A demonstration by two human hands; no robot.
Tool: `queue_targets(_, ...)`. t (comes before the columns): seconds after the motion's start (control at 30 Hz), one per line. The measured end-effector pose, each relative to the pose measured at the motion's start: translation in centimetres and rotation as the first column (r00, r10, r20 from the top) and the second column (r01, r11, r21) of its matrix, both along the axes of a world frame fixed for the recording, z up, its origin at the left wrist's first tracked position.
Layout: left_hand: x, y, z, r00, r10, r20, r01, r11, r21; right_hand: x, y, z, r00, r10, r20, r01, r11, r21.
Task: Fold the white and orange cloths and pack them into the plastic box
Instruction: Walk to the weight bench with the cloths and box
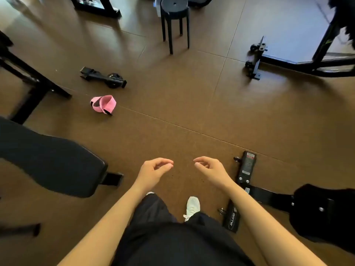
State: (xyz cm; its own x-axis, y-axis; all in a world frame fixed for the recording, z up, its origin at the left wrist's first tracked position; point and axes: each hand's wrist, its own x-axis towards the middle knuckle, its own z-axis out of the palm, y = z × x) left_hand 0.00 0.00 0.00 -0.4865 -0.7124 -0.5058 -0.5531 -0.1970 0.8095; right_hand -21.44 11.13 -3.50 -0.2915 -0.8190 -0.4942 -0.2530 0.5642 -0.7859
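My left hand (153, 169) and my right hand (208, 167) hang side by side over the brown floor, fingers loosely curled, holding nothing. No white or orange cloth shows in the head view. A pale translucent box-like thing (158, 6) stands partly hidden behind the black stool at the top; I cannot tell whether it is the plastic box.
A black stool (174, 20) stands ahead. A pink strap (103, 104) and a black clamp (103, 77) lie on the floor at left. A padded black bench (48, 160) is to my left, black gym frames (288, 60) and a base plate (246, 169) to my right.
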Motion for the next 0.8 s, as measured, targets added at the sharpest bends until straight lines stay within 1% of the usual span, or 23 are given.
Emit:
queue_targets(0.17,-3.1,-2.5,-0.1,1.000,0.012,0.009,-0.013,0.998,0.055,-3.9,-3.1,0.5,1.000,-0.009,0.007,0.009,1.000,0.018)
queue_targets(0.27,-4.9,-6.1,-0.4,0.999,0.035,-0.028,-0.032,0.996,0.083,-6.1,-6.8,0.5,0.999,-0.034,-0.004,0.034,0.999,0.025)
queue_targets(0.37,-7.0,-10.5,-1.4,0.999,0.007,-0.047,-0.004,0.997,0.073,-8.1,-10.9,0.3,0.997,-0.072,-0.010,0.072,0.997,0.022)
queue_targets(0.43,-8.6,-13.9,-1.9,0.999,-0.004,-0.055,0.009,0.996,0.094,-9.5,-13.9,0.6,0.995,-0.103,-0.012,0.104,0.994,0.020)
queue_targets(0.53,-11.0,-19.2,-2.4,0.997,-0.044,-0.061,0.050,0.994,0.101,-11.5,-18.6,1.5,0.994,-0.106,-0.015,0.107,0.993,0.058)
queue_targets(0.67,-15.1,-26.7,-2.7,0.984,-0.168,-0.065,0.173,0.982,0.078,-15.0,-24.7,2.0,0.990,-0.135,-0.032,0.137,0.987,0.082)
queue_targets(0.8,-20.3,-33.5,-2.2,0.977,-0.206,-0.061,0.209,0.977,0.047,-19.2,-29.9,2.1,0.980,-0.198,-0.018,0.199,0.975,0.095)
